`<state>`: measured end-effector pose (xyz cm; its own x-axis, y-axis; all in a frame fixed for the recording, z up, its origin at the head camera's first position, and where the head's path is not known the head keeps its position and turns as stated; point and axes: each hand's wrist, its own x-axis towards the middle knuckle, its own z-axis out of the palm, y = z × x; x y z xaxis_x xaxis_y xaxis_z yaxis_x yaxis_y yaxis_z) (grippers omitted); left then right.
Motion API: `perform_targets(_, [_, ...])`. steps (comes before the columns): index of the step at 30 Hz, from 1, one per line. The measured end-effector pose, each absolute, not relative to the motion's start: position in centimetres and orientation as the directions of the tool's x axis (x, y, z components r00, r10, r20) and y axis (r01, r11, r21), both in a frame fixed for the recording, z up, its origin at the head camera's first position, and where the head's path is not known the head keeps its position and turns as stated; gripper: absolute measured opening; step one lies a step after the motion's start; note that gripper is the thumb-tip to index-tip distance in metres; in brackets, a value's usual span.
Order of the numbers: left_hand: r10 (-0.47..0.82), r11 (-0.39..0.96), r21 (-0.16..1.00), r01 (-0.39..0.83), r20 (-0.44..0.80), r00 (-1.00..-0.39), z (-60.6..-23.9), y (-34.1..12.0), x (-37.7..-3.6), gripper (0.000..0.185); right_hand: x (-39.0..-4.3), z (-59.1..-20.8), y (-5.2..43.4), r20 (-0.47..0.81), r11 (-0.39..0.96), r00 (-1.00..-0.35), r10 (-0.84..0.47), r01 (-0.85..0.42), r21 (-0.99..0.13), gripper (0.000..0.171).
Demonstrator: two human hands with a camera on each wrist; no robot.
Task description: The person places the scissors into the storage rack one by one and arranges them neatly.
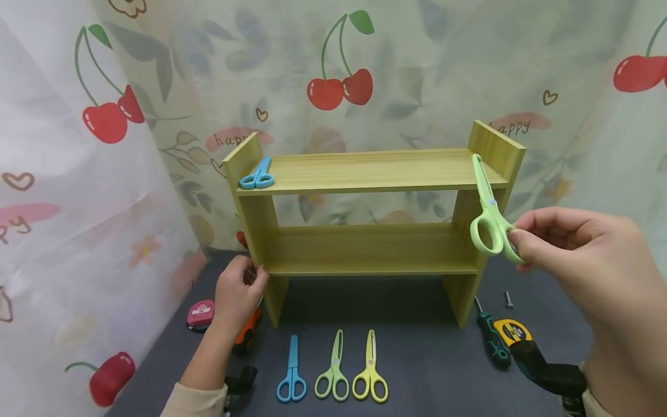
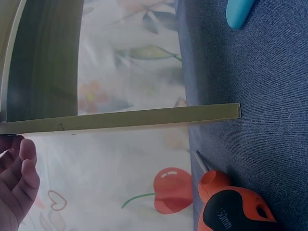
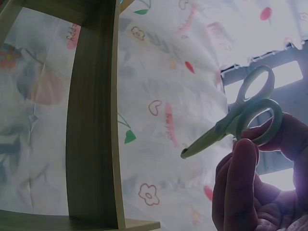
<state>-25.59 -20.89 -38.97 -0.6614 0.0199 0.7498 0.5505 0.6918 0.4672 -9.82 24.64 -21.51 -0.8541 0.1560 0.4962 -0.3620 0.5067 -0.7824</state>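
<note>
My right hand [image 1: 563, 243] pinches the handles of pale green scissors [image 1: 488, 208], blades pointing up toward the right end of the top board of a wooden shelf [image 1: 365, 171]. In the right wrist view the green scissors [image 3: 240, 118] hang in the air beside the shelf's side panel [image 3: 94, 120], held by my fingers [image 3: 240, 183]. My left hand [image 1: 237, 292] grips the shelf's left upright near its lower board. Blue scissors [image 1: 257, 175] lie at the left end of the top board. Blue scissors [image 1: 292, 370], green scissors [image 1: 333, 370] and yellow scissors [image 1: 370, 370] lie in a row on the dark mat.
An orange-handled screwdriver [image 2: 231, 207] lies under my left hand, a pink tape measure [image 1: 200, 313] beside it. A green screwdriver [image 1: 492, 339], a yellow tape measure [image 1: 513, 331] and a small bolt [image 1: 508, 299] lie to the right. Cherry-print curtains [image 1: 339, 81] enclose the back and sides.
</note>
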Motion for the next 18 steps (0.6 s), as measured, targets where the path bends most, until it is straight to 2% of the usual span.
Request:
perform_targets(7, [0.025,0.689,0.472,0.551,0.744,-0.668,-39.0,-20.9,-25.5,0.008,-11.1,-19.7,23.6,0.463,0.475,-0.868,0.18,-0.336,-0.814,0.011])
perform_targets(18, [0.029,0.682,0.448,0.578,0.774,-0.633,-39.0,-21.0,-25.7,0.009,-13.7,-16.9,21.7,0.475,0.472,-0.868,0.144,-0.362,-0.804,0.017])
